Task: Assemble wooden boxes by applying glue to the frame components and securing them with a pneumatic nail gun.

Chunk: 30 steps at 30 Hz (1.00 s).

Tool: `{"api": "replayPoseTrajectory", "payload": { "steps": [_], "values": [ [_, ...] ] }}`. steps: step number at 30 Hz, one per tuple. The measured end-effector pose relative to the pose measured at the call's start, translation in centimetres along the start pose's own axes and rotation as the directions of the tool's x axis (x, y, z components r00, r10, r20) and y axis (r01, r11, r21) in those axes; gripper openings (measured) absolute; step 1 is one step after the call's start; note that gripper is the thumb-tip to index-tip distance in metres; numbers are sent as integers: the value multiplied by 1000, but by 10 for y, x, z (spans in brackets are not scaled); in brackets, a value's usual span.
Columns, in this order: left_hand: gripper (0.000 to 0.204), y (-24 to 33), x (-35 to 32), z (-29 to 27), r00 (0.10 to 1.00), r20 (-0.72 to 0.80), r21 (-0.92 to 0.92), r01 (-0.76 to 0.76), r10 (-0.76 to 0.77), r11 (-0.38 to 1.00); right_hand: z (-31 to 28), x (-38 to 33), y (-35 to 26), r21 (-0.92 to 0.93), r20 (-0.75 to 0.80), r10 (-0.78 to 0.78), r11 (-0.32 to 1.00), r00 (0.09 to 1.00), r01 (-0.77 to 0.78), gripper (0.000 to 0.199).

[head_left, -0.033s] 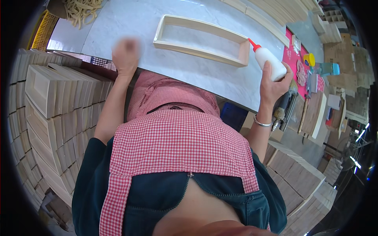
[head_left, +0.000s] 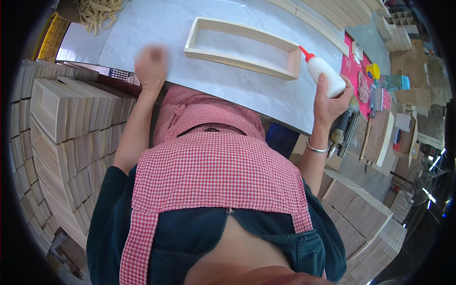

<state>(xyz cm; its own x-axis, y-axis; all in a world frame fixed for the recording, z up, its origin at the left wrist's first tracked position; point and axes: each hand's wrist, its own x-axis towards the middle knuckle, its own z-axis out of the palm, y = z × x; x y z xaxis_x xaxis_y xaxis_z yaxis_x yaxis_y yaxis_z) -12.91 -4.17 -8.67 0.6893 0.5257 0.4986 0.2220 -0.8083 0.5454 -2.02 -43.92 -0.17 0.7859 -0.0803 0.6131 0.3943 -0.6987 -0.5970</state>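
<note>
A pale wooden rectangular frame lies on the marbled white tabletop. My right hand is wrapped round a white squeeze bottle with a red pointed nozzle. The bottle is tilted, and its tip comes to the frame's right end, at the upper corner. Whether tip and wood touch, I cannot tell. My left hand is over the table's near edge, left of the frame and apart from it. Motion smears its fingers, so what they hold, if anything, does not show.
Stacked wooden frames rise at the left, with more stacks at the lower right. Wooden strips lie along the far side. A pneumatic tool, a yellow tub and a pink sheet are at the right.
</note>
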Motion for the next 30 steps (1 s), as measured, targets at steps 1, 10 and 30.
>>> {"api": "replayPoseTrajectory", "payload": {
  "steps": [1, 10, 30],
  "values": [
    [21, -5, 0, 3, 1000, -11, -3, -5, 5, 1000, -2, -1, 1, -3, -2, -1, 1000, 1000, 1, 51],
    [22, 1, -1, 2, 997, -40, 63, -64, 66, 996, -35, -17, -6, -13, 38, 64, 998, 997, -63, 48],
    [19, -9, -4, 8, 992, -112, 18, -63, 64, 998, 45, -55, -105, 419, 439, 72, 866, 896, -274, 47]
  ]
}}
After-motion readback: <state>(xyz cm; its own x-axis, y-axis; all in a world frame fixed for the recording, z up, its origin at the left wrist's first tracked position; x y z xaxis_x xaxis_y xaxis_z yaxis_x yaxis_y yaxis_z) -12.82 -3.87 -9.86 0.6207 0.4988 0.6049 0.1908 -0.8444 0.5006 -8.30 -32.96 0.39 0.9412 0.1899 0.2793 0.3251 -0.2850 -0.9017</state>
